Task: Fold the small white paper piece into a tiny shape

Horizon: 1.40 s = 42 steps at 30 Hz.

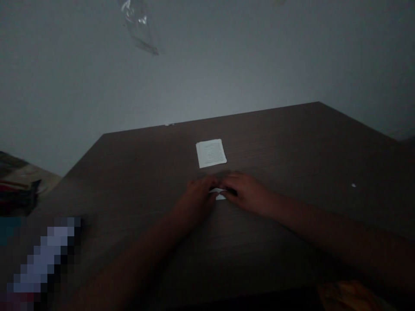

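Both hands meet over a small piece of white paper [221, 197] on the dark wooden table, and only slivers of it show between them. My left hand [199, 195] is bent over its left side, thumb toward the middle. From the right, my right hand [244, 189] curls over the other side, its thumb on the paper and its fingers close to those of the left. The fingertips are dim and partly hidden. Just beyond the hands lies a stack of square printed paper sheets [211, 153], loosely aligned.
The brown table [275, 142] stands by a grey wall [227, 65], where a clear plastic bag [138, 23] hangs. A white scrap [353, 185] lies at the right. A pixelated oblong object [45, 255] is at the lower left, with dark clutter [19, 190] beyond the left edge.
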Tool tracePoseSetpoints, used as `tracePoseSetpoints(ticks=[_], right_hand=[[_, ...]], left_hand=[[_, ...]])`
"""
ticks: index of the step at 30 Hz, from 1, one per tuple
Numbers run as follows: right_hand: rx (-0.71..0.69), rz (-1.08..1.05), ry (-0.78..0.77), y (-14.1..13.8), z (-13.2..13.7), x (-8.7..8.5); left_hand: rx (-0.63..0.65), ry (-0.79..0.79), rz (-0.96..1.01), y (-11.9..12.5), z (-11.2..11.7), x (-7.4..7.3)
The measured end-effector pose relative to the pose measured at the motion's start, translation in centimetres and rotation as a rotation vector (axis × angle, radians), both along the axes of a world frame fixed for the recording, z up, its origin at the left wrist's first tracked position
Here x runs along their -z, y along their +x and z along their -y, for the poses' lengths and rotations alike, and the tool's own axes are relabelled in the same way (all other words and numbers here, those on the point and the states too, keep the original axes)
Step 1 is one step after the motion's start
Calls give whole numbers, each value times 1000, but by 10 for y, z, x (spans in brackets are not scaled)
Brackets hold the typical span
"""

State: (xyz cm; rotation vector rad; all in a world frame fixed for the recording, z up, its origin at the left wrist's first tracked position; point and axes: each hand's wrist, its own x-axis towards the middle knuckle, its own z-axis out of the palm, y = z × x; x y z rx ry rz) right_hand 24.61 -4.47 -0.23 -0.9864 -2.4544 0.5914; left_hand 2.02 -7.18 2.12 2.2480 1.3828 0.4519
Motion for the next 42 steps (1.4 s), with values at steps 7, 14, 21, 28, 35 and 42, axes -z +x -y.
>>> tracePoseSetpoints(ticks=[7, 14, 21, 28, 35, 42], right_hand=[[12, 36, -65, 9, 3, -14], [32, 27, -62, 13, 3, -13], [56, 14, -80, 13, 3, -11], [35, -20, -60, 13, 2, -7], [8, -78, -30, 13, 6, -10], [-16, -29, -6, 13, 3, -8]], left_hand=[[2, -66, -63, -20, -4, -13], [-7, -103, -112, -27, -2, -26], [102, 41, -178, -22, 1, -12], [133, 93, -164, -14, 3, -6], [159, 104, -148, -16, -1, -4], [142, 105, -94, -19, -6, 1]])
